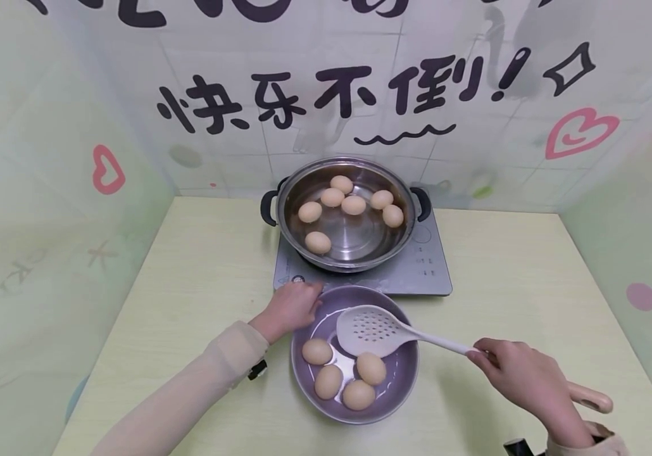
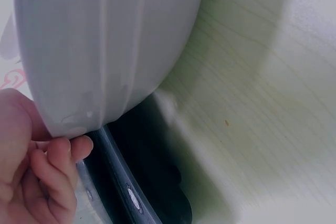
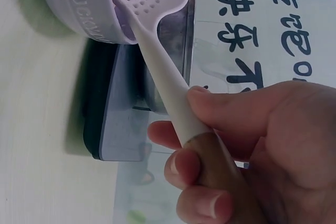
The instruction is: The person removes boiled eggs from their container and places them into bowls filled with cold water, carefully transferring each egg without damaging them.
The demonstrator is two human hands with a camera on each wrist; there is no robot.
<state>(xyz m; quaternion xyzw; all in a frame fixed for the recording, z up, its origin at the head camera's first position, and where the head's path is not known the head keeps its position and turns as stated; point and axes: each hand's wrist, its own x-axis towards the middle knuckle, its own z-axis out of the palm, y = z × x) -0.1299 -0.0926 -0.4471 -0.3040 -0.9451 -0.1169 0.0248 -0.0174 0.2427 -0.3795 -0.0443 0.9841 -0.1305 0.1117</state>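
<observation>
A purple bowl (image 1: 409,380) with several brown eggs (image 1: 359,395) in it stands in front of the cooker. My left hand (image 1: 292,309) pinches its rim at the upper left; in the left wrist view thumb and fingertips hold the edge of the bowl (image 2: 105,51). The right hand (image 1: 522,375) grips a white skimmer (image 1: 360,332) by the handle. The perforated head of the skimmer is over the bowl, behind the eggs, with no egg on it. In the right wrist view, fingers wrap the brown grip of the skimmer (image 3: 163,72).
Behind the bowl, a steel pot (image 1: 354,235) with black handles holds water and several eggs (image 1: 318,242). It sits on a grey induction cooker (image 1: 437,266), close to the back wall (image 1: 218,164). Side walls (image 1: 633,234) enclose the pale wooden table (image 1: 502,259).
</observation>
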